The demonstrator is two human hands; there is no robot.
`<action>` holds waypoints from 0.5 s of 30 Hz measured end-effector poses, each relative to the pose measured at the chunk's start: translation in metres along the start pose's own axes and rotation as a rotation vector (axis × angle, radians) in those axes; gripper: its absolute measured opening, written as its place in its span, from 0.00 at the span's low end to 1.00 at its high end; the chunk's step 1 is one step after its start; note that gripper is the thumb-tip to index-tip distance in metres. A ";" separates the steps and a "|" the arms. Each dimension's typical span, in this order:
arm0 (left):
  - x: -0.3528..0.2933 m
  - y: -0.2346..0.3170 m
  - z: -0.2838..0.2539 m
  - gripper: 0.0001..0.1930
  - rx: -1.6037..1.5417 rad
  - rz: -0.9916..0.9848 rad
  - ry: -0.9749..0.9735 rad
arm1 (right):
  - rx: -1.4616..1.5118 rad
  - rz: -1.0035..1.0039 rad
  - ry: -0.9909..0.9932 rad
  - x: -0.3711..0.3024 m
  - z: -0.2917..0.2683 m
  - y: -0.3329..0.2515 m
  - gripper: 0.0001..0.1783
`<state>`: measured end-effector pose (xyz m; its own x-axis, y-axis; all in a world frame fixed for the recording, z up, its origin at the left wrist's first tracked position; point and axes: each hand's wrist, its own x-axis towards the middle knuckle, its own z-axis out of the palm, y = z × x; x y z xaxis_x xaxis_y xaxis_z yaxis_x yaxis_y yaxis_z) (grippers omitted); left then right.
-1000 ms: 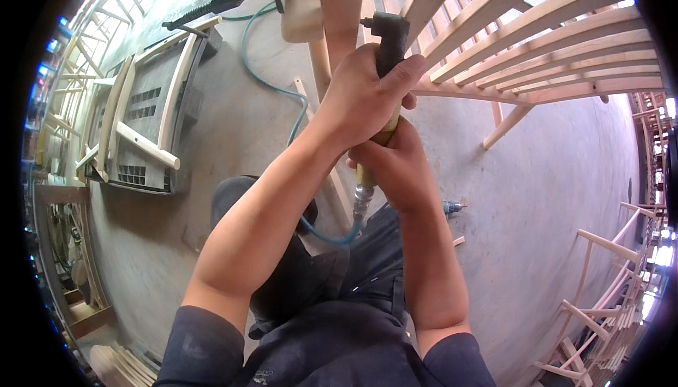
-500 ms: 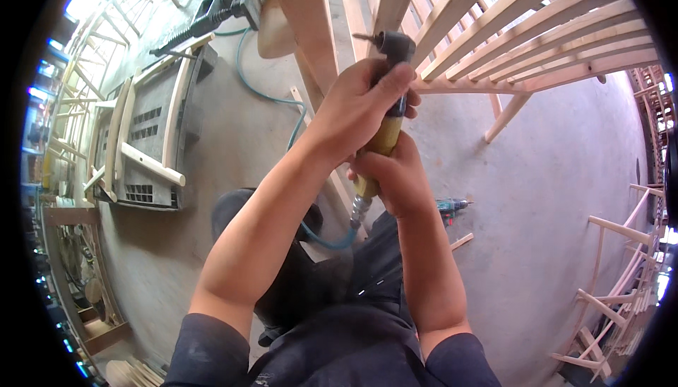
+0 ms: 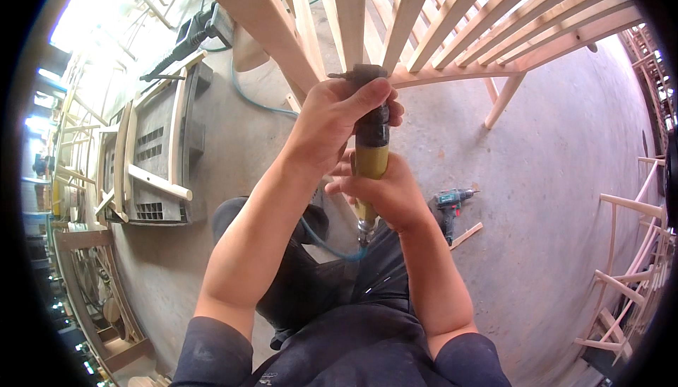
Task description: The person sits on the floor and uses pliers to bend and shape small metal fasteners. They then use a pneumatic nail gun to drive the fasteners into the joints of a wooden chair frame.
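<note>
Both my hands are on a yellow and black pneumatic angle drill [image 3: 372, 154], its head pointing away from me and a short bit sticking out to the left. My left hand [image 3: 339, 115] is wrapped round the black neck, with the thumb up near the head. Lower down, my right hand [image 3: 388, 189] closes round the yellow body, some fingertips showing on its left side. From the drill's bottom end runs a blue-green air hose [image 3: 328, 249]. Just beyond the head stands a slatted wooden frame [image 3: 452, 73]; the bit is close to its corner, but I cannot tell whether they touch.
On the floor to the right lies a green and black cordless drill [image 3: 452, 207] beside a wood strip [image 3: 466, 235]. A grey plastic pallet [image 3: 159, 147] with wooden parts stands at left, near a long clamp [image 3: 191, 41]. Wooden chair frames [image 3: 628, 274] stand at far right.
The angle drill has shifted left and toward me in the picture and now stands more upright. Its bit is closer to the frame's corner. Both hands keep hold of it.
</note>
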<state>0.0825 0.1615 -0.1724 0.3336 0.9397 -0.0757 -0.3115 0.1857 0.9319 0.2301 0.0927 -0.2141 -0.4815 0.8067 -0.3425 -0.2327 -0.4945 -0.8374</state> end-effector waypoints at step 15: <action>0.001 0.012 0.012 0.37 -0.425 -0.168 0.066 | -0.652 -0.161 0.540 -0.009 -0.002 0.007 0.17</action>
<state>0.0894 0.1608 -0.1573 0.3576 0.9002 -0.2484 -0.5995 0.4252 0.6781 0.2340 0.0826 -0.2181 0.0224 0.9762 -0.2158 0.3474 -0.2100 -0.9139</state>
